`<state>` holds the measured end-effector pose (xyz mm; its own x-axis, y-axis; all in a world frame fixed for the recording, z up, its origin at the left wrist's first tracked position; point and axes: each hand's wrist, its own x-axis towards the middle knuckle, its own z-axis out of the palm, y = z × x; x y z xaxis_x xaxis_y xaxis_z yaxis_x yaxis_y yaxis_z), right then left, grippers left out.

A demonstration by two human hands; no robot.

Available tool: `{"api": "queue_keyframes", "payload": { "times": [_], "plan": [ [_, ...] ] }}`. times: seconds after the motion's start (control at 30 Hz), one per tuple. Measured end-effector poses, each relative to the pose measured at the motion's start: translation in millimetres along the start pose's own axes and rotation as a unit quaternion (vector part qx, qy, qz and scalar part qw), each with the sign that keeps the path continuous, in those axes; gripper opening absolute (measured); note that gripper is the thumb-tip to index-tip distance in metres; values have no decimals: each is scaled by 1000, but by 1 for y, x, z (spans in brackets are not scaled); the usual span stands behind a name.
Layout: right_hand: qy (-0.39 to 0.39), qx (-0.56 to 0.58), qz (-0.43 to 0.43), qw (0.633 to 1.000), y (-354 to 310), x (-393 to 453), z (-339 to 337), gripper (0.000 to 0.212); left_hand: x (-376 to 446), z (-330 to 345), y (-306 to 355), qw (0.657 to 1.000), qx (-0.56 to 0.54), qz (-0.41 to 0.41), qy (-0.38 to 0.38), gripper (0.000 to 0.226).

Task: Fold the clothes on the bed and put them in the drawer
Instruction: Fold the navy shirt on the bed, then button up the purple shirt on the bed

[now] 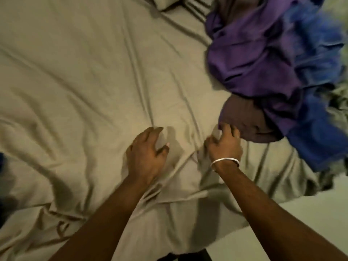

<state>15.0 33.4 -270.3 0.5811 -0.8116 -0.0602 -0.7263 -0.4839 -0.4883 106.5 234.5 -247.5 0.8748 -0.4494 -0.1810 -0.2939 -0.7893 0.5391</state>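
Right, we're hovering both hands low over the bedsheet; neither is gripping a garment. Our left hand is sitting with fingers loosely curled and spread, holding nothing; whether the tips are touching the sheet, we can't tell. Our right hand, bracelet at the wrist, is likewise curled and empty as far as we're seeing, fingertips reaching just beside the near edge of the brown garment; contact or not is too blurred to call.

The clothes pile is lying ahead and to the right of the right hand: brown piece nearest; purple garment further out beyond it; blue garment off to the right, running toward the bed edge; all crumpled and overlapping, nothing folded. The heap's long axis is running roughly away from us, slightly angled toward the far left.

So the right hand is clearly the nearer one; the left is sitting well apart from the pile, across open sheet. We're judging the next move as a right-hand pinch on the brown edge, dragging it left onto the flat sheet between the hands; the risk is snagging the purple layer lying over it. Drawer isn't in view.
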Motion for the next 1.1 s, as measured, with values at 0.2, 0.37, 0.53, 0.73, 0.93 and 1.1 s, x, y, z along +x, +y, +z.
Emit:
{"api": "queue_keyframes", "payload": {
  "times": [0.2,0.37,0.53,0.73,0.93,1.1],
  "plan": [
    [96,76,-54,991,55,60,-48,42,57,56,106,970,170,-27,-172,125],
    [113,52,12,992,71,135,-62,73,91,56,131,943,260,-41,-205,147],
    [75,110,-19,991,80,154,-38,24,113,42,152,937,322,45,-131,105],
    [87,206,-279,934,56,76,-52,35,175,52,190,960,60,268,-53,98],
    [-89,-105,-15,990,57,105,-5,71,183,106,177,938,258,199,-121,43],
    [-159,-74,8,984,70,107,27,82,201,125,164,899,288,320,-77,42]
  ]
}}
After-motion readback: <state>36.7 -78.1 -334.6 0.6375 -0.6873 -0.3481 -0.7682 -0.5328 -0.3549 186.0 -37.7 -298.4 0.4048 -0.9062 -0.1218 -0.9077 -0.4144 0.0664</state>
